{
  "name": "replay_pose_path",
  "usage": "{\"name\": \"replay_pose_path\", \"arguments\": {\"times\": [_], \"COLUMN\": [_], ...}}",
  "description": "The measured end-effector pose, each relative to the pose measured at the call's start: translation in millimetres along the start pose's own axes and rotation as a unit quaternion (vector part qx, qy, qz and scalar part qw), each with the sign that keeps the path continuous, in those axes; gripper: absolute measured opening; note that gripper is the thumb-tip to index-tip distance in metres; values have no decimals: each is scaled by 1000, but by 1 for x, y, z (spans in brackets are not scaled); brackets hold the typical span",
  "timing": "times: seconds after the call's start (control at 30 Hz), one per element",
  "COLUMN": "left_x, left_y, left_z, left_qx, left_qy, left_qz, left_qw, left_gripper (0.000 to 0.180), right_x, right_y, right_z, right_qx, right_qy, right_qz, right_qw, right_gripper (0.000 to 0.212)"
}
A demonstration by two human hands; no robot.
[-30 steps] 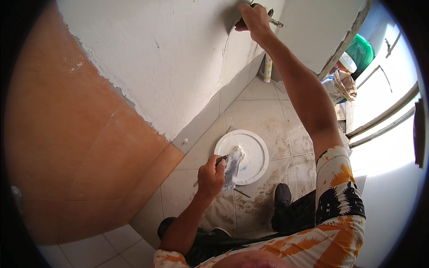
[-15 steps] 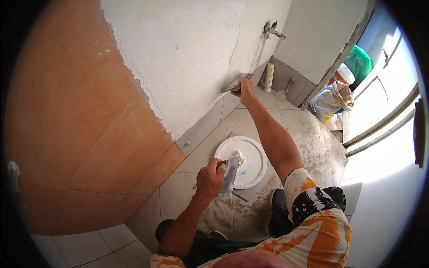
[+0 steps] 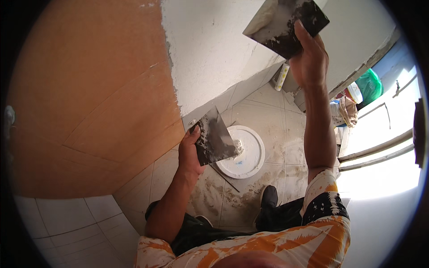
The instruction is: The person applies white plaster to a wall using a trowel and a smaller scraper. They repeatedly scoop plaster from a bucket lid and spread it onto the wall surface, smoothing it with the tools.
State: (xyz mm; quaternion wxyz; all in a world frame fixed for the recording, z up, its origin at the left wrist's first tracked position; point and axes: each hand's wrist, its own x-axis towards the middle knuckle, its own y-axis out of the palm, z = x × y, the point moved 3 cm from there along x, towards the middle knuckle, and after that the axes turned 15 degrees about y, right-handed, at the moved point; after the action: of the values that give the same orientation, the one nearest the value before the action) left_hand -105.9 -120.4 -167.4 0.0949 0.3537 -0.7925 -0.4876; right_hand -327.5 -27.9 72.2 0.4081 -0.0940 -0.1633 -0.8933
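Note:
My left hand (image 3: 188,152) is closed around the upper left edge of a wide, square-bladed putty knife (image 3: 219,140), its metal face smeared with pale filler. That blade overlaps the left side of a round white lid (image 3: 255,169), where a lump of white putty (image 3: 240,146) sits. Raised high at the upper right, my right hand (image 3: 311,67) grips a second broad putty knife (image 3: 279,33), thumb flat against its face. Whitish filler coats part of that blade. Behind it stands the white-plastered wall (image 3: 201,53); whether the blade touches it I cannot tell.
An orange-brown panel (image 3: 98,89) covers the left wall. In the far corner stands a white tube (image 3: 282,77). A thin dark rod (image 3: 225,178) lies by the lid on the stained tile floor (image 3: 272,120). Beyond the doorway are a bag (image 3: 347,111) and a green plastic bag (image 3: 370,86).
My right hand has lifted its putty knife from the low wall corner up to the top right. My left hand has moved up and slightly left, turning its blade face up.

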Motion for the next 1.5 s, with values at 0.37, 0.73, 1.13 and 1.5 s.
{"name": "replay_pose_path", "arguments": {"times": [0.37, 0.73, 1.13, 1.5], "left_x": [-12, -10, -4, 17], "left_y": [-4, -15, -3, -44], "left_z": [-52, -43, -32, 40], "left_qx": [-214, 78, 55, 4], "left_qy": [-5, 125, 106, -28], "left_qz": [130, -48, -61, -124], "left_qw": [968, 988, 991, 992], "left_gripper": [32, 33, 34, 31], "right_x": [-133, -289, -275, -211], "right_y": [-38, -176, -166, -191], "right_z": [-161, -368, -370, -266], "right_qx": [-541, -708, -712, -174], "right_qy": [-59, 24, 113, 295], "right_qz": [213, 196, 199, 19], "right_qw": [811, 678, 664, 939], "right_gripper": [43, 39, 32, 28]}}
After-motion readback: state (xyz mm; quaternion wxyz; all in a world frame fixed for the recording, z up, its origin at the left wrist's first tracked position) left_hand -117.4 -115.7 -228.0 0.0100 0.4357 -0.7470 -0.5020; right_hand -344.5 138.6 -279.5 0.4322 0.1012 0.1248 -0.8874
